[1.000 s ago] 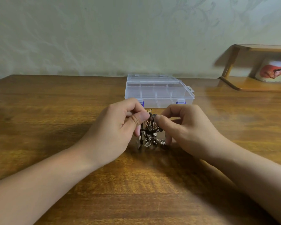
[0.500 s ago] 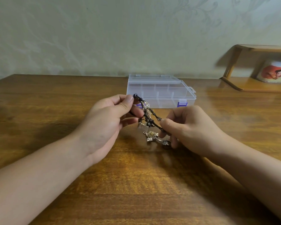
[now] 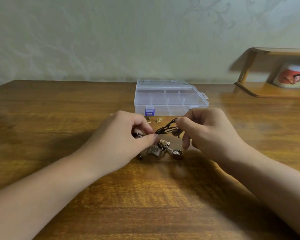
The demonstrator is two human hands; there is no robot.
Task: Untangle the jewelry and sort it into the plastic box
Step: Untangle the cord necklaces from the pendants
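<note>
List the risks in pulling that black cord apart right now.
1. Both hands, left hand and right hand, stretch the black cord while the metal charms hang tangled below; a hard pull may tighten the knot.
2. Small gold pieces lie loose beside the plastic box, close enough to get swept away.
3. The box looks shut, so nothing can be dropped in yet.

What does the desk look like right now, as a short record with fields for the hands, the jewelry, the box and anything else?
left hand: pinching one end of the black cord
right hand: pinching the other end, cord stretched between the hands
charms: metal cluster on the table, under the cord
gold pieces: small, loose on the table in front of the box
plastic box: clear, divided, lid shut, compartments look empty
shelf: wooden, far right, holding a mug
</note>
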